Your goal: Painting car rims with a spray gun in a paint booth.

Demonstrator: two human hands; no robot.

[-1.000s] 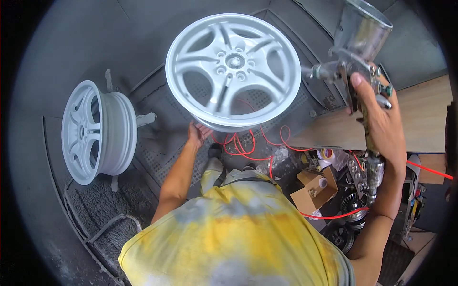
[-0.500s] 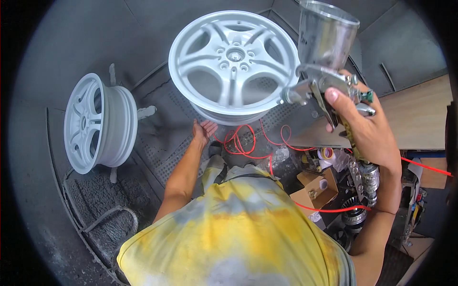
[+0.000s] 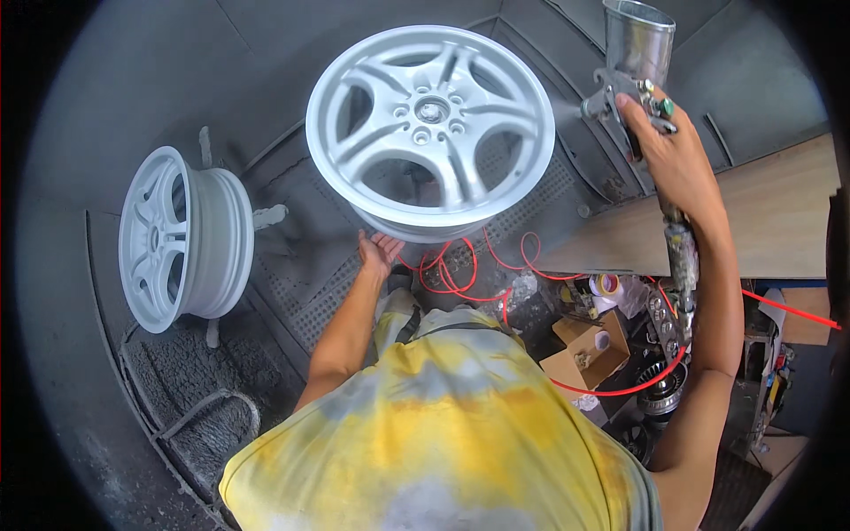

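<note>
My right hand (image 3: 677, 164) is closed around a metal spray gun (image 3: 624, 93), with its silver cup upright on top and its nozzle facing the wheel's right rim across a small gap. A faint haze shows by the nozzle. The silver-white alloy wheel (image 3: 403, 146) is held up in front of me, face up and slightly tilted; its support is hidden. My left hand (image 3: 379, 253) lies open just below the wheel's near edge, fingers stretched out. Whether its fingertips touch the wheel cannot be made out.
A second pale wheel (image 3: 217, 243) stands on edge at the left on a coated stand. A red air hose (image 3: 620, 389) trails from the gun; more loops lie on the floor. At the right are a cardboard box (image 3: 589, 354), tape roll (image 3: 606, 284) and wooden board (image 3: 761, 212).
My right hand and the spray gun have moved up and farther away, slightly right. The front wheel has turned, its spokes now at another angle. My left hand stays nearly in place.
</note>
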